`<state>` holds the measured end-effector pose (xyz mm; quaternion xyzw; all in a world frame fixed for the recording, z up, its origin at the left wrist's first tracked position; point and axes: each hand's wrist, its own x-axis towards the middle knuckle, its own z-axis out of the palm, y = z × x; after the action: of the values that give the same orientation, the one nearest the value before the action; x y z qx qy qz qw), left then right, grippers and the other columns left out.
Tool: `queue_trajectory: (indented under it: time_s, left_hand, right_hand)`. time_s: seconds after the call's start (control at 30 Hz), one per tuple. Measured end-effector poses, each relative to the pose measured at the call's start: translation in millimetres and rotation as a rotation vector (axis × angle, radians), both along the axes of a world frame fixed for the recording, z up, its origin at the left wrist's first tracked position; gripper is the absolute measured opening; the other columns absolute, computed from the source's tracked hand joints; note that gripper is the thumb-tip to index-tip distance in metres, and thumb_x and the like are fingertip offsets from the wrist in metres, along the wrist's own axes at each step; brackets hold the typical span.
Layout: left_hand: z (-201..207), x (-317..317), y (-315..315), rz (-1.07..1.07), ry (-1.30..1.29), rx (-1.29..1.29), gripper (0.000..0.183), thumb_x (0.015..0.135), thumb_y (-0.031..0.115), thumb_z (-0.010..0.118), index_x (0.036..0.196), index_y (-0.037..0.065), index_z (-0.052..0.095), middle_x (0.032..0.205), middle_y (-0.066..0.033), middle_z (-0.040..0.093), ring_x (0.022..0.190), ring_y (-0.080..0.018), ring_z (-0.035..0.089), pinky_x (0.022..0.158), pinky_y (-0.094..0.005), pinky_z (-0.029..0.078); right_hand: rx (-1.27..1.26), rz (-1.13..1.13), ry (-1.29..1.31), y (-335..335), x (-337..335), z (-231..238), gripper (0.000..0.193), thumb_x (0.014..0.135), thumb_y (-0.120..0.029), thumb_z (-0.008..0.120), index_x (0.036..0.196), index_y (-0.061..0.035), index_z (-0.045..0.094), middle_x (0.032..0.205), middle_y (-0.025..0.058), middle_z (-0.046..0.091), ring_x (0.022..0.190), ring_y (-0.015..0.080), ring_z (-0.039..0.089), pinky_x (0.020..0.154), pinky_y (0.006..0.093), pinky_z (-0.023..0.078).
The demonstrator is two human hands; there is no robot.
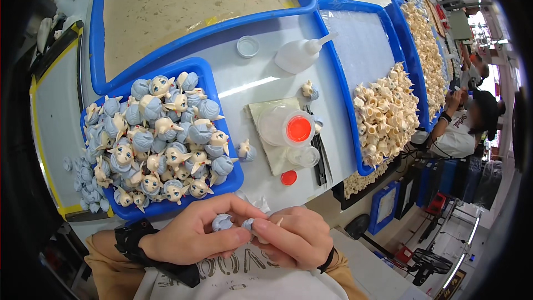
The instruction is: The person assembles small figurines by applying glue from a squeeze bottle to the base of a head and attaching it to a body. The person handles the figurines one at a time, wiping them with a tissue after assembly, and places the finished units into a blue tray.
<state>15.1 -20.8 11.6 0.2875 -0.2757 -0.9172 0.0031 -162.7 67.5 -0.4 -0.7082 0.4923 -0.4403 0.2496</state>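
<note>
left hand (191, 236): pinching small pale-blue hair piece (222, 222) | right hand (297, 239): closed on cream figurine head (256, 230), blue cap, pointed ear | both above lap, before bench (261, 72)

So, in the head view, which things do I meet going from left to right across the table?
Blue tray of figure heads → clear tub with orange lid → tray of cream parts → seated person at the right.
</note>
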Motion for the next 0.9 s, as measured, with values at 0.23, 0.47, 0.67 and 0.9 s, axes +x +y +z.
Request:
queue_trajectory:
  time_s: [0.23, 0.47, 0.67, 0.9]
  left_hand:
    - [2.2, -0.9, 1.2, 0.013, -0.023, -0.058, 0.039, 0.087, 0.007, 0.051, 0.124, 0.001, 0.042, 0.097, -0.0112, 0.058, 0.058, -0.0063, 0.048, 0.048, -0.0187, 0.038]
    - [-2.2, 5.3, 2.3, 0.034, 0.117, -0.074, 0.035, 0.088, 0.008, 0.049, 0.121, 0.003, 0.040, 0.089, -0.0133, 0.058, 0.055, -0.0079, 0.047, 0.046, -0.0195, 0.037]
    - [-3.7, 3.7, 8.3, 0.188, 0.197, -0.030, 0.031, 0.091, 0.010, 0.044, 0.121, 0.005, 0.037, 0.086, -0.0108, 0.054, 0.055, -0.0065, 0.046, 0.045, -0.0185, 0.034]
    - [-10.7, 7.0, 14.5, 0.311, 0.251, 0.053, 0.021, 0.094, 0.014, 0.036, 0.113, 0.008, 0.029, 0.083, -0.0135, 0.054, 0.055, -0.0082, 0.045, 0.044, -0.0194, 0.033]
  right_hand:
    - [0.065, -0.058, -0.081, 5.9, -13.8, 1.4, 0.039, 0.072, -0.010, 0.070, 0.105, 0.0026, 0.055, 0.079, 0.0136, 0.060, 0.061, 0.0212, 0.059, 0.053, 0.0285, 0.047]
    - [0.048, -0.543, -0.009, 5.7, -50.3, -8.8, 0.030, 0.075, -0.004, 0.065, 0.102, 0.0006, 0.052, 0.093, 0.0180, 0.060, 0.079, 0.0240, 0.060, 0.069, 0.0303, 0.048]
    - [0.142, -0.559, 0.181, -1.4, -48.9, -14.7, 0.033, 0.066, 0.002, 0.070, 0.097, -0.0004, 0.063, 0.088, 0.0114, 0.057, 0.076, 0.0217, 0.055, 0.065, 0.0289, 0.045]
    - [0.085, -0.578, 0.263, -6.2, -45.2, -18.9, 0.035, 0.064, 0.001, 0.072, 0.098, -0.0013, 0.063, 0.086, 0.0098, 0.058, 0.072, 0.0212, 0.054, 0.061, 0.0283, 0.044]
